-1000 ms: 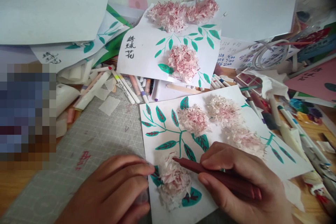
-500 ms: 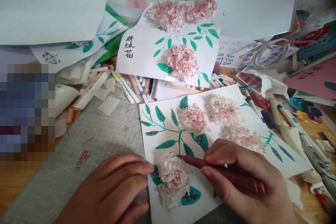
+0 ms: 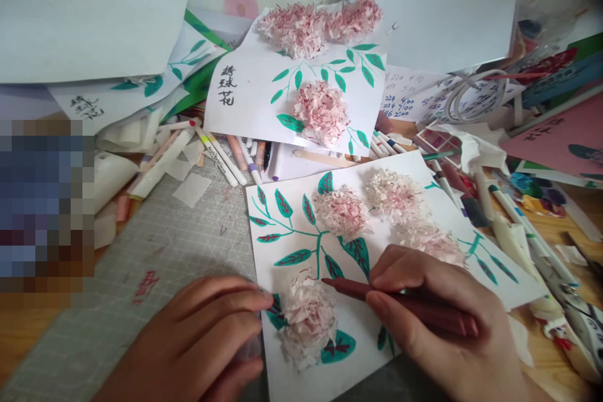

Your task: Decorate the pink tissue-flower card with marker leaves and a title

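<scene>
A dark red-brown marker pen (image 3: 352,289) is pinched between the thumb and fingers of my right hand (image 3: 443,314). Its tip is just above and right of a fluffy pale pink flower (image 3: 308,320), near a green stem; whether it touches the paper I cannot tell. That flower is one of several raised flowers made of paper bits on a white sheet (image 3: 277,273). Painted green leaves (image 3: 293,257) on it carry dark red veins. My left hand (image 3: 202,333) lies at the sheet's left edge, fingers stretched out, fingertips by a leaf beside the flower.
Beneath the sheet lies a grey cutting mat (image 3: 183,245). A second flower picture (image 3: 257,100) with black writing leans behind. Loose markers (image 3: 221,160), paper scraps (image 3: 192,190) and a white cable coil (image 3: 475,97) crowd the back and right. Blank white paper (image 3: 438,6) stands behind.
The whole view has shifted slightly, so the pictures sit a little further left. The pen tip has moved slightly right relative to the lower flower. My left hand stays at the sheet's edge.
</scene>
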`<act>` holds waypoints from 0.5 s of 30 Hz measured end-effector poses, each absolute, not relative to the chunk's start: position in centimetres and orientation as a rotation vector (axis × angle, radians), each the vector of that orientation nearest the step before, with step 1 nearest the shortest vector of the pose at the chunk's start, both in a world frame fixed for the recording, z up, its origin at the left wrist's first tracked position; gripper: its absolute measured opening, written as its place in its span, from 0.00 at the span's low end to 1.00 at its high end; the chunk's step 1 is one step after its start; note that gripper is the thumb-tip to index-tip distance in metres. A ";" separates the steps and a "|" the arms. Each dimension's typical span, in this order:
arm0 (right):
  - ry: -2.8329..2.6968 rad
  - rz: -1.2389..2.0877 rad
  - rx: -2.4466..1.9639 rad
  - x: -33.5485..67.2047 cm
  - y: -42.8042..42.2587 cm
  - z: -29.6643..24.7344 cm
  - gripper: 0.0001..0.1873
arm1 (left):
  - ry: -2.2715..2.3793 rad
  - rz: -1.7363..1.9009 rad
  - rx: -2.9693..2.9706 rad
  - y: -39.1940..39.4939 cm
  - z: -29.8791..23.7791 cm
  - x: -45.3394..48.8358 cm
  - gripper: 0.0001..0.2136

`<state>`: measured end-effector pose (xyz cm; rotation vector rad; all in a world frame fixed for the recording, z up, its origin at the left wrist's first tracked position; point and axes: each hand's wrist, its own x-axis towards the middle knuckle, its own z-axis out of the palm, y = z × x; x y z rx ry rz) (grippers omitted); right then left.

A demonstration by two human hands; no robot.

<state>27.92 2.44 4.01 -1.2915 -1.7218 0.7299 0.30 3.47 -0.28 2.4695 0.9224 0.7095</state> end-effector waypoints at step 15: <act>-1.680 0.820 -1.324 28.2 2.2 3.3 0.06 | 0.894 0.671 2.471 3.5 -0.5 0.1 0.08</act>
